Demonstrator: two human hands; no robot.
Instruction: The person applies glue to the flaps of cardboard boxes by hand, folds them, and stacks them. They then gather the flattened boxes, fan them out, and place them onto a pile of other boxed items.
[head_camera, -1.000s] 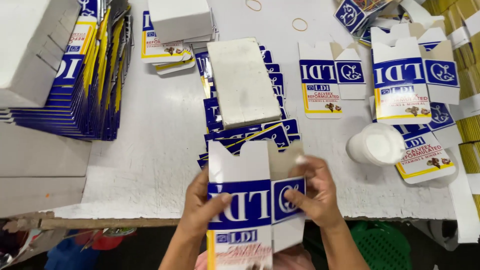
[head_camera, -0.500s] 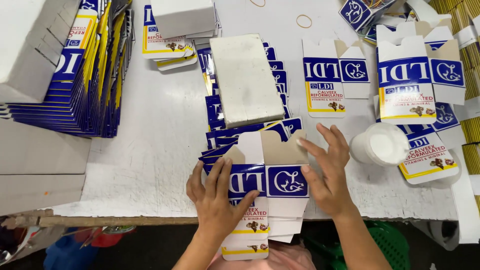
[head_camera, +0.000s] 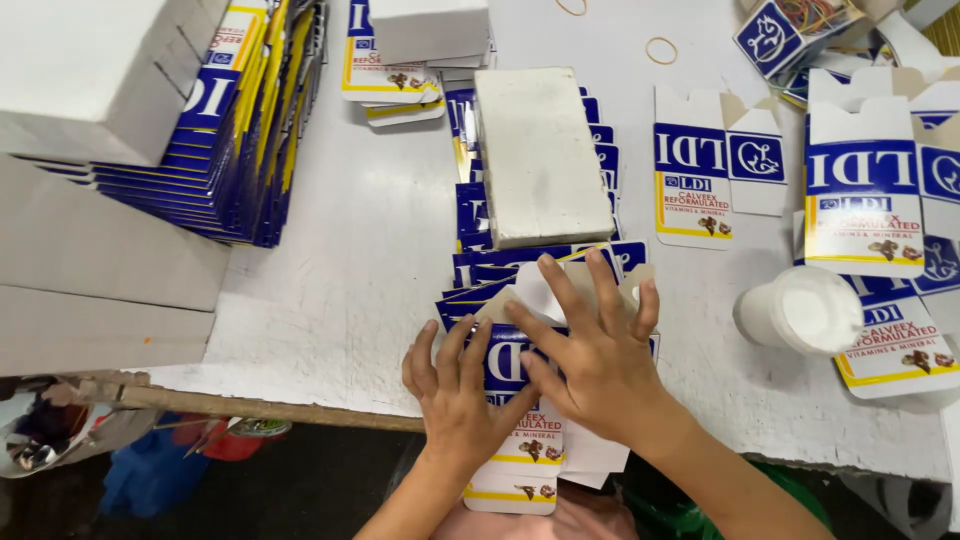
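Hands, left (head_camera: 455, 390) and right (head_camera: 590, 350), grip released, press flat a blue-white-yellow carton blank (head_camera: 520, 455) at the table edge (head_camera: 300, 400)

A flat blue, white and yellow carton blank (head_camera: 520, 440) lies at six o'clock on the table edge, pressed under both hands. Just above it, toward the centre, fanned blue blanks (head_camera: 480, 270) carry a plain white block (head_camera: 538, 152). At three o'clock stand two opened cartons (head_camera: 862, 190). A tall pile of blue-and-yellow flats (head_camera: 235, 130) fills ten o'clock.
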